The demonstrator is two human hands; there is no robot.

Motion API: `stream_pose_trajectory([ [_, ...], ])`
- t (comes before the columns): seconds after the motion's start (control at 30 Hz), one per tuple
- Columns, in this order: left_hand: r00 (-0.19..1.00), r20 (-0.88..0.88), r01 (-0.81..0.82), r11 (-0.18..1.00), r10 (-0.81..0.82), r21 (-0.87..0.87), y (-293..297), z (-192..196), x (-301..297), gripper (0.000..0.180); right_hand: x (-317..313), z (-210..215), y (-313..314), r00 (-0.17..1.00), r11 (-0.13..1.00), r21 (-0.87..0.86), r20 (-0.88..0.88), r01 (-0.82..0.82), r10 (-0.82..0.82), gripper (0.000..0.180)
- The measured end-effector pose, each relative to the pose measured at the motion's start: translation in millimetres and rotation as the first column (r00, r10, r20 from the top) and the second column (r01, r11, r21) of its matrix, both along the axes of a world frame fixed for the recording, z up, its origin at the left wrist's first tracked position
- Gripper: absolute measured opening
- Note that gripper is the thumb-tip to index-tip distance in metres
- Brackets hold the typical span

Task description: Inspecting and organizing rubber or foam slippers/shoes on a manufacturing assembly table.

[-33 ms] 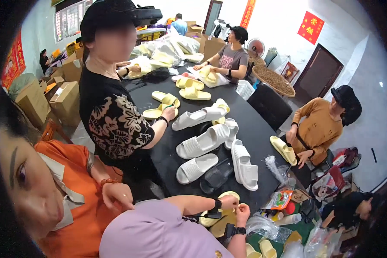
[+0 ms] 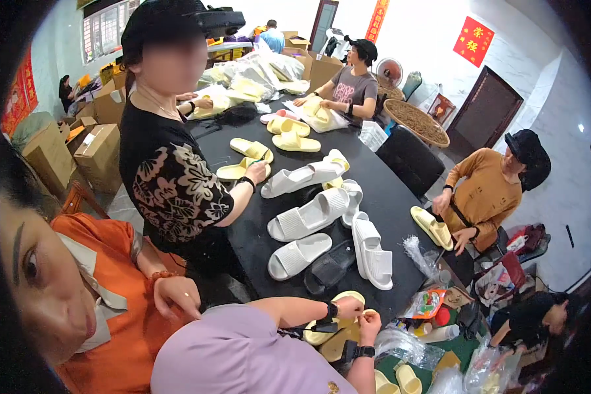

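My left hand (image 2: 349, 307) and my right hand (image 2: 370, 322) are close together at the near edge of the dark table, fingers closed in a pinch. What they grip, if anything, is too small to make out. Just beneath and behind them a pale yellow slide slipper (image 2: 318, 333) lies partly covered by my left wrist. Beside it a second, tan-looking slipper (image 2: 339, 345) shows its sole area, partly hidden by my right wristband. Two more yellow slippers (image 2: 408, 379) lie near the lower edge, right of my right forearm.
Grey slippers (image 2: 308, 217) and a black sandal (image 2: 329, 267) lie on the dark table (image 2: 256, 256). A person in orange (image 2: 111, 276) stands close on my left, one in black beyond. At right a person in mustard (image 2: 486, 187) handles a yellow slipper (image 2: 431, 226). Clear plastic bags (image 2: 410, 345) lie nearby.
The view has shifted very slightly. At right, the hands of the person in mustard have moved a little around the yellow slipper. My own hands stay almost where they were.
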State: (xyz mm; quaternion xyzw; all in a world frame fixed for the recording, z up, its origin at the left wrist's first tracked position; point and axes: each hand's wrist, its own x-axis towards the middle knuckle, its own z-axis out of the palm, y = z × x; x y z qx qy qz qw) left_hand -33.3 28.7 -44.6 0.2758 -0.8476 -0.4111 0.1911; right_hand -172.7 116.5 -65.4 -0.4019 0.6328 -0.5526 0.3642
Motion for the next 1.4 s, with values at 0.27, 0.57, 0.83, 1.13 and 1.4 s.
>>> stream_pose_trajectory([
  [0.27, 0.998, -0.057, -0.031, 0.999, 0.032, 0.019, 3.9, -3.7, -10.1, 0.027, -7.4, -3.7, 8.7, 0.995, 0.995, 0.018, 0.006, 0.103, -0.103, 0.019],
  [0.57, 0.990, -0.125, -0.050, 0.983, 0.073, 0.178, -1.2, -5.3, 11.9, 0.016, 10.8, -26.4, -7.2, 0.992, 0.992, -0.063, -0.055, 0.107, -0.111, 0.017],
  [0.83, 0.999, -0.026, -0.020, 0.999, 0.022, 0.044, -8.5, 9.2, -5.4, 0.022, -3.3, -18.5, -8.7, 0.993, 0.993, -0.026, 0.000, 0.115, -0.115, 0.013],
  [1.13, 0.926, -0.258, -0.292, 0.956, 0.274, -0.033, -51.4, 24.6, 4.9, 0.036, 26.1, 56.8, 32.1, 0.945, 0.988, 0.043, -0.300, 0.149, -0.130, 0.016],
  [1.4, 0.947, -0.037, -0.318, 0.915, 0.319, -0.250, -132.7, 41.9, -15.1, 0.078, 55.3, 55.8, 51.7, 0.786, 0.862, 0.487, -0.584, 0.140, 0.203, 0.048],
])
